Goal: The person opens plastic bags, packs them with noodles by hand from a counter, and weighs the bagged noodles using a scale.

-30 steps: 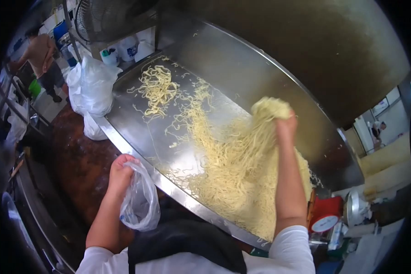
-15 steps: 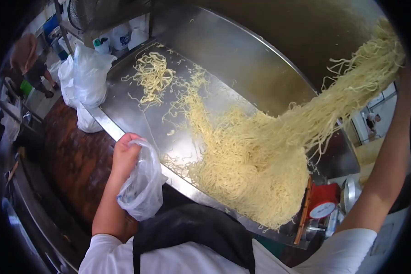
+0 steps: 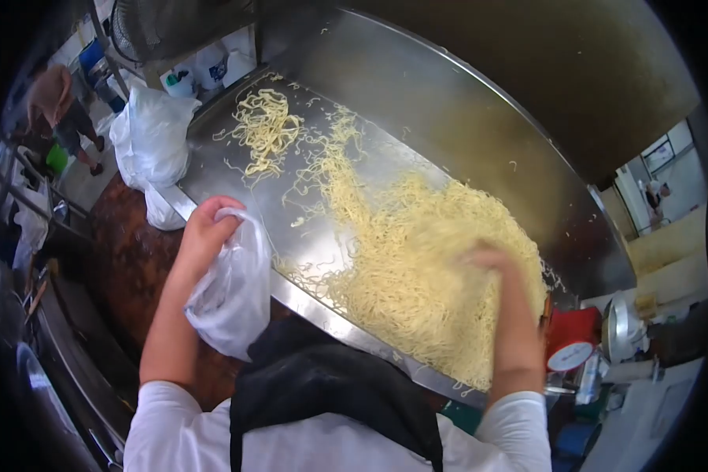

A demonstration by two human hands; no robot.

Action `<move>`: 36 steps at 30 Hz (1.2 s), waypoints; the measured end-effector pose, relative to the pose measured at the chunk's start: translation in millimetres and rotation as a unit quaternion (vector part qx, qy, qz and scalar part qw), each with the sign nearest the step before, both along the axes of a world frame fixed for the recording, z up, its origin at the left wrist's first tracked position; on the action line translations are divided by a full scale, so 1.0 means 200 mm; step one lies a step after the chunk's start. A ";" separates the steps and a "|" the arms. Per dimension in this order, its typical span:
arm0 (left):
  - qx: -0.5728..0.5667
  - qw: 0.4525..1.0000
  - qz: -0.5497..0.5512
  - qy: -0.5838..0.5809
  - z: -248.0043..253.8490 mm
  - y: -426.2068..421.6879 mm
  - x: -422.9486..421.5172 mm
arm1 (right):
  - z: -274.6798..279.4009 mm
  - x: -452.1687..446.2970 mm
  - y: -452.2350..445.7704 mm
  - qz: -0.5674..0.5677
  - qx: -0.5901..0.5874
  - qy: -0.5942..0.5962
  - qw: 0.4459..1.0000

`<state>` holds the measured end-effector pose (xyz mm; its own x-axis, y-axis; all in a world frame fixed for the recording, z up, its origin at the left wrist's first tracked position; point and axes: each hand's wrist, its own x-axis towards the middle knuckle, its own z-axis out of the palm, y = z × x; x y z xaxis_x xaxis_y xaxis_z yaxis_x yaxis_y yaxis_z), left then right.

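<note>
My left hand [image 3: 208,224] is closed on the rim of a clear plastic bag [image 3: 236,291], which hangs open beside the front edge of the metal table. A big heap of pale yellow noodles [image 3: 401,291] covers the table's right part. Over that heap, my right hand [image 3: 486,256] is smeared by motion, its fingers hard to make out. Noodles just left of it are blurred too. Whether the fingers still grip any cannot be seen. A smaller clump of noodles [image 3: 266,130] lies at the table's far left, with loose strands around it.
Filled white plastic bags [image 3: 156,134] stand at the table's left corner. A red scale [image 3: 572,338] with a metal pan [image 3: 621,326] is at right. A raised metal wall [image 3: 448,102] runs along the back. Another person [image 3: 55,106] stands at far left.
My right hand has come down from the upper right, where it held up a long bundle of noodles, to the heap. My left hand and the bag have shifted slightly left and up.
</note>
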<state>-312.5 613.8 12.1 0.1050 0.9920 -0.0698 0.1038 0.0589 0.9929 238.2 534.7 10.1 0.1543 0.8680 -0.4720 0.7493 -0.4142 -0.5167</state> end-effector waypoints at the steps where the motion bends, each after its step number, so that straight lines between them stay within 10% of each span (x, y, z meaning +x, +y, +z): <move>1: 0.018 0.999 -0.045 0.015 0.02 0.07 0.01 | -0.13 -0.27 -0.05 -0.018 0.030 -0.158 0.987; 3: 0.045 0.994 -0.094 0.023 0.12 0.20 0.07 | -0.24 -0.64 -0.08 -0.068 0.044 -0.336 0.938; 11: 0.032 0.994 -0.101 -0.035 0.57 0.43 0.44 | -0.26 -0.79 -0.37 -0.058 0.214 -0.204 0.953; 25: -0.122 0.923 -0.142 -0.335 0.12 0.66 0.43 | -0.03 -0.70 -0.51 -0.175 0.243 -0.035 0.953; 31: -0.168 0.896 -0.169 -0.373 0.10 0.74 0.52 | 0.45 -0.63 -0.34 -0.140 0.578 -0.051 0.803; 36: -0.188 0.891 -0.163 -0.380 0.06 0.73 0.71 | 0.67 -0.66 -0.33 -0.170 0.643 0.173 0.727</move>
<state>-170.0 760.3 23.8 0.5413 0.8221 -0.1762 -0.5175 0.4909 0.7008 106.6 468.3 144.6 0.5275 0.5659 0.6336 0.4504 0.4461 -0.7734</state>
